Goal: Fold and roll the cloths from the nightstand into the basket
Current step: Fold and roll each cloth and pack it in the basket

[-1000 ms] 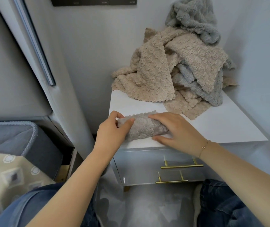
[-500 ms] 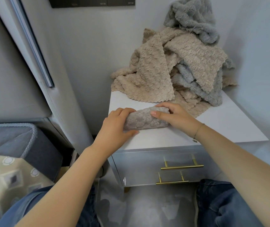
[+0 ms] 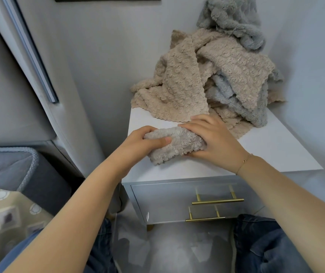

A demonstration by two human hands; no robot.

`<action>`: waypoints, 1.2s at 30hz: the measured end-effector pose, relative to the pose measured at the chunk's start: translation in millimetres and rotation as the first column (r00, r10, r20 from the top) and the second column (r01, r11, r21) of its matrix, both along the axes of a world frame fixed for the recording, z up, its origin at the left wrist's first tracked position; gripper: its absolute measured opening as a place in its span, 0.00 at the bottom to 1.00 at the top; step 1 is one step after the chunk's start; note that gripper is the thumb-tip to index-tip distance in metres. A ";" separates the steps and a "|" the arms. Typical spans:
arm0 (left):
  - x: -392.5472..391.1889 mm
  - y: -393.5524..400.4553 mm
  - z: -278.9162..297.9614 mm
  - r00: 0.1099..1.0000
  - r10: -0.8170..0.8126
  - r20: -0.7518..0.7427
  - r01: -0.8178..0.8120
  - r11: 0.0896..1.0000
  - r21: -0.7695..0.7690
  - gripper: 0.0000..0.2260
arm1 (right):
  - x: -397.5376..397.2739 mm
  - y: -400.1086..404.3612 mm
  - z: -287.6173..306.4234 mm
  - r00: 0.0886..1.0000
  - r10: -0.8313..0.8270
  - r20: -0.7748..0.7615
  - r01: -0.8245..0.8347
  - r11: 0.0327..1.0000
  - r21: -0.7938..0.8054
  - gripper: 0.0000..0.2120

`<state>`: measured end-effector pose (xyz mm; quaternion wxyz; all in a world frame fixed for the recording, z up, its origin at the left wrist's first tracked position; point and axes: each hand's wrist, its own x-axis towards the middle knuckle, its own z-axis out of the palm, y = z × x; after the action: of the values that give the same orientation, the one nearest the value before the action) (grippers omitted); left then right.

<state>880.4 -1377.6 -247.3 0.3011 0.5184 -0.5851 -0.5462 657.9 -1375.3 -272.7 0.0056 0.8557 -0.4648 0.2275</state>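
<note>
A rolled grey-beige fluffy cloth [image 3: 179, 144] lies on the front left of the white nightstand top [image 3: 272, 152]. My left hand [image 3: 138, 146] grips its left end, thumb across the roll. My right hand [image 3: 212, 140] wraps over its right end, fingers on top and thumb underneath. Behind them, a heap of beige and grey-blue cloths [image 3: 212, 79] fills the back of the nightstand against the wall. A dark grey basket [image 3: 31, 164] with a rope-trimmed rim stands on the floor at the left.
The nightstand has two drawers with gold handles [image 3: 216, 200]. A grey bed frame or panel [image 3: 29, 56] rises at the left. A patterned beige fabric [image 3: 5, 213] lies at the lower left. My knees in blue jeans [image 3: 264, 245] flank the grey floor.
The cloth has been rolled tighter and turned slightly, its left end lower. My right hand moved over the right end; my left thumb now lies across the roll.
</note>
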 end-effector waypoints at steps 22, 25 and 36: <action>-101.8 68.7 39.0 0.867 -0.484 -0.115 0.454 0.865 -0.215 0.21 | -85.0 155.6 74.9 0.803 -0.408 0.435 0.041 0.765 0.643 0.18; -138.4 96.2 44.1 0.791 -0.606 -0.079 0.585 0.788 -0.188 0.21 | -109.9 202.4 75.3 0.730 -0.531 0.429 0.106 0.709 0.697 0.18; -268.0 221.4 -13.8 0.431 -0.902 0.010 0.898 0.430 0.090 0.25 | -195.9 393.3 24.3 0.427 -0.837 0.342 0.178 0.449 0.876 0.17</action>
<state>612.3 -1156.1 -261.1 -0.0712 0.1527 -0.7597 -0.6280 462.0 -982.1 -248.4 -0.4519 0.3870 -0.7306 0.3349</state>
